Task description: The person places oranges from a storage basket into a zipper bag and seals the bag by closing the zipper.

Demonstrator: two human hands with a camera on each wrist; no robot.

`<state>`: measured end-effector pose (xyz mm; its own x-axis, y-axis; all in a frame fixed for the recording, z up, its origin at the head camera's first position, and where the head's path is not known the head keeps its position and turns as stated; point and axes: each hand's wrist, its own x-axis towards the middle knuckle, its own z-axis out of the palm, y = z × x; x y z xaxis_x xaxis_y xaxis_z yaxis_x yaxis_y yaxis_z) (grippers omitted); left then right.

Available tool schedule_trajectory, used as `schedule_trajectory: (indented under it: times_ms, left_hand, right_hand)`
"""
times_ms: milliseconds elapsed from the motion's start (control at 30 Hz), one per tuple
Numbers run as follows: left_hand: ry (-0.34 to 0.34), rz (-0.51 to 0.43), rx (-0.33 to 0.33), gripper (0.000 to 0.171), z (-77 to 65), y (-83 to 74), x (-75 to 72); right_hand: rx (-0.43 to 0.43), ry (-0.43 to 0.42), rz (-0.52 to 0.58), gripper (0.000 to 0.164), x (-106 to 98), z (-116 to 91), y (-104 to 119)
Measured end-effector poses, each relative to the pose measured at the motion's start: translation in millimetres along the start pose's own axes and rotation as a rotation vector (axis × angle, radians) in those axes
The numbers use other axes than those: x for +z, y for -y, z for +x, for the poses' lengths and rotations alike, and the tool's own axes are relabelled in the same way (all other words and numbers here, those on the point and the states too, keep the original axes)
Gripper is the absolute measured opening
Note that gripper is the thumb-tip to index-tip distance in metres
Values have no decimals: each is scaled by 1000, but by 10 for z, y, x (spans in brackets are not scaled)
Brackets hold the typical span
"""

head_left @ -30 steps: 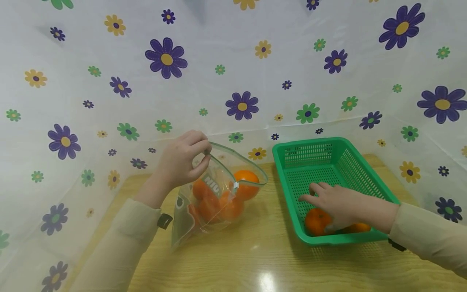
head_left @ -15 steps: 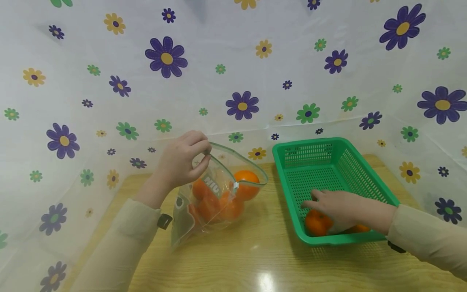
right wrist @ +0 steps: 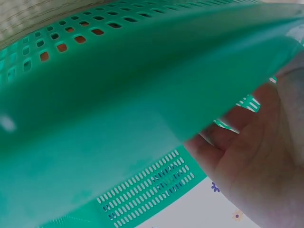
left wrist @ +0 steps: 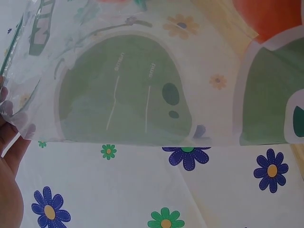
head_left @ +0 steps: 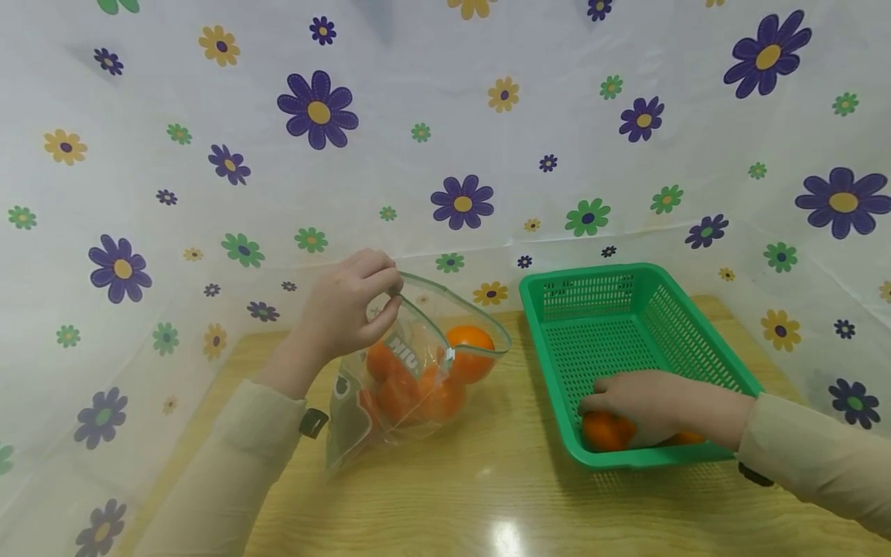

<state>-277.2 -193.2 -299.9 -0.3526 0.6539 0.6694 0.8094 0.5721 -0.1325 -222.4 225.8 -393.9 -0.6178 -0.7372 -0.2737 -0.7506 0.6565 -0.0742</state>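
My left hand (head_left: 355, 305) pinches the rim of a clear zip bag (head_left: 418, 333) and holds its mouth up. Several oranges (head_left: 398, 396) lie inside, one of them (head_left: 469, 352) near the zip opening. Green print covers part of the bag (left wrist: 123, 90) in the left wrist view. On the right, my right hand (head_left: 654, 406) reaches down into a green plastic basket (head_left: 545, 363), its fingers curled over an orange (head_left: 604, 432) in the near left corner. Another orange (head_left: 687, 438) shows partly beneath the wrist. In the right wrist view the basket wall hides the fingertips.
A pale wood table (head_left: 445, 495) carries the bag and the basket side by side, with bare wood between them. Behind and at both sides hangs a white sheet (head_left: 390, 178) printed with flowers.
My right hand has lowered over the orange in the basket, and its fingers have curled around it. The left hand and bag have stayed in place.
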Motion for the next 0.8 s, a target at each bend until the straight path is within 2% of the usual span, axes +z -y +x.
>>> schedule_trajectory:
  times_ms: [367,567,800]
  left_hand:
    - [15,8,5,8,23,-11,12]
    - [19,11,13,7,28,-15,36]
    - [25,-1,16,9,51,-19,36]
  right_hand:
    - [0,-10,-13,58,12,-3,-6]
    - [-44,-49,-90,59,5,-4,-7]
    - [-50,-107,-144,64,-58,16,-31]
